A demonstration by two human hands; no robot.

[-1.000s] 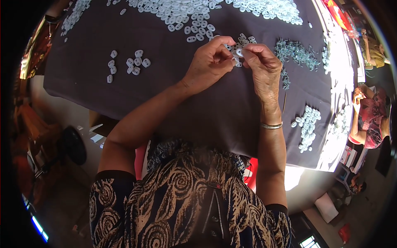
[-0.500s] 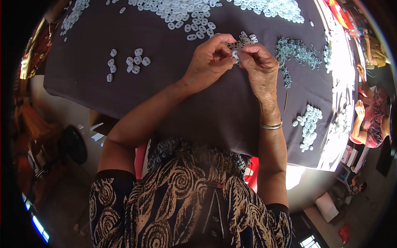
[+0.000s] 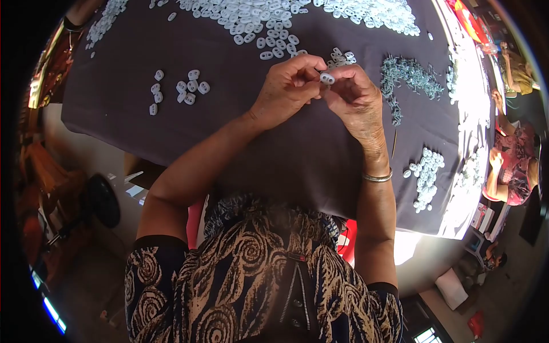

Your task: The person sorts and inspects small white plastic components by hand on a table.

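Between my two hands, over the dark tablecloth, is a small white oval plastic piece (image 3: 326, 78) with two dark holes facing up. My left hand (image 3: 290, 86) pinches its left side between thumb and curled fingers. My right hand (image 3: 359, 100), with a bangle at the wrist, has its index fingertip against the right side; its thumb is bent below. Exactly how the right fingertips grip is partly hidden. Just beyond my hands lies a small cluster of similar pieces (image 3: 341, 57), and to the right a pile of small greenish metal parts (image 3: 414, 77).
Large heaps of white oval pieces (image 3: 246, 20) cover the table's far side. Two small groups (image 3: 190, 91) (image 3: 156, 92) lie at left, another pile (image 3: 426, 177) at right. A thin rod (image 3: 394, 143) rests beside my right wrist. Another person (image 3: 514, 160) sits at far right.
The white piece has been turned, so its two-holed face now shows. My right thumb has moved down, away from the index fingertip, and both hands have dropped slightly.
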